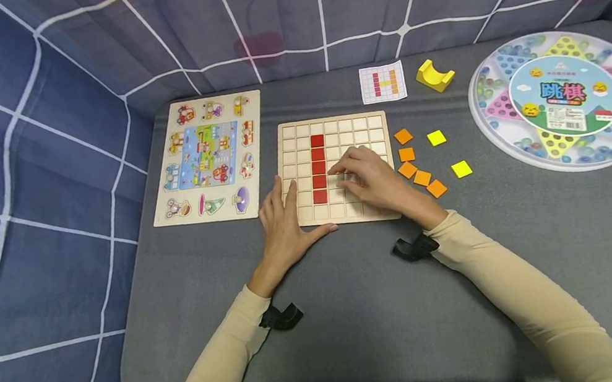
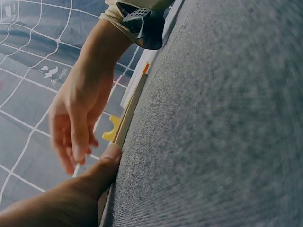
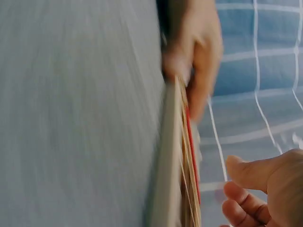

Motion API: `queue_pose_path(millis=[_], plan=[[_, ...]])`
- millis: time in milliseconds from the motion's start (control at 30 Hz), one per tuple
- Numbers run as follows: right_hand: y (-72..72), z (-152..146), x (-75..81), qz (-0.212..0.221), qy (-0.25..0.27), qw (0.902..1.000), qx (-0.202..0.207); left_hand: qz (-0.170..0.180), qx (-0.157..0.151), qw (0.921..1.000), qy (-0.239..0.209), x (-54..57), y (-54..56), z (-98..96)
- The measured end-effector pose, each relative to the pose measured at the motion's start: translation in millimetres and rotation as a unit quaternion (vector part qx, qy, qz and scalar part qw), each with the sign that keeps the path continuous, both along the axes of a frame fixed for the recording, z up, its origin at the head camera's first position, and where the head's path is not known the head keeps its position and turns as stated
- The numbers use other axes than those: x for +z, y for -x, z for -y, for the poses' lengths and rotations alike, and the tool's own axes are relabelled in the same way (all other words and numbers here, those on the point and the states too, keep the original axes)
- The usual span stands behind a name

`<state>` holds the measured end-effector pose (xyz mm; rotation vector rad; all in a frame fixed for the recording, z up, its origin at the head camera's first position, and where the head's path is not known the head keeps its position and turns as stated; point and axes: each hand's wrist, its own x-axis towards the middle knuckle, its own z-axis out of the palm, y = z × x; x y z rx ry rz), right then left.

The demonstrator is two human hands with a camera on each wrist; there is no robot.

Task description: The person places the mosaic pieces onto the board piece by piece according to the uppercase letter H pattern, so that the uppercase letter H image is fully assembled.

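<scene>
A wooden grid board (image 1: 308, 215) lies on the grey table, with a column of several red square tiles (image 1: 318, 168) left of its middle. My left hand (image 1: 283, 231) rests at the board's front-left corner, fingers straight on its left side. Its thumb (image 2: 106, 165) lies against the front edge. Above the board hovers my right hand (image 1: 369, 181), fingers loosely bent beside the red column. In the right wrist view its thumb and fingers (image 3: 246, 172) are apart from the board, and no tile shows between them. Loose orange tiles (image 1: 406, 154) and two yellow tiles (image 1: 462, 169) lie right of the board.
Behind the board lie a small pattern card (image 1: 382, 83) and a yellow curved block (image 1: 434, 76). A picture puzzle board (image 1: 207, 158) sits at the left. On the right is a round Chinese checkers box (image 1: 565, 95). Checked cloth (image 1: 288, 18) hangs at the back.
</scene>
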<state>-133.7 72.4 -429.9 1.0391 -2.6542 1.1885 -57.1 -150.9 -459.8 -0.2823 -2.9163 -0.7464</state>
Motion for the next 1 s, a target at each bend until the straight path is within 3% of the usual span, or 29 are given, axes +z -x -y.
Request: queue_pose_path(millis=[233,467,700,1000], plan=[[14.3,-65.7,-2.6,0.016,0.01,0.9964,-0.082,0.006,0.001,1.0,-0.005,-1.8,0.5,-0.2],[23.3,-121.3,-5.6,0.035,-0.018,0.984,-0.174,0.0,0.004,0.9999,-0.013,-2.6,-1.4,2.6],[27.5,-140.0,-7.9,0.075,-0.045,0.9812,-0.172,-0.004,0.005,0.9999,-0.014,-4.1,-3.8,3.4],[28.7,-153.9,-12.9,0.082,-0.055,0.9746,-0.201,-0.007,-0.004,0.9999,-0.012,-2.9,0.1,-1.1]])
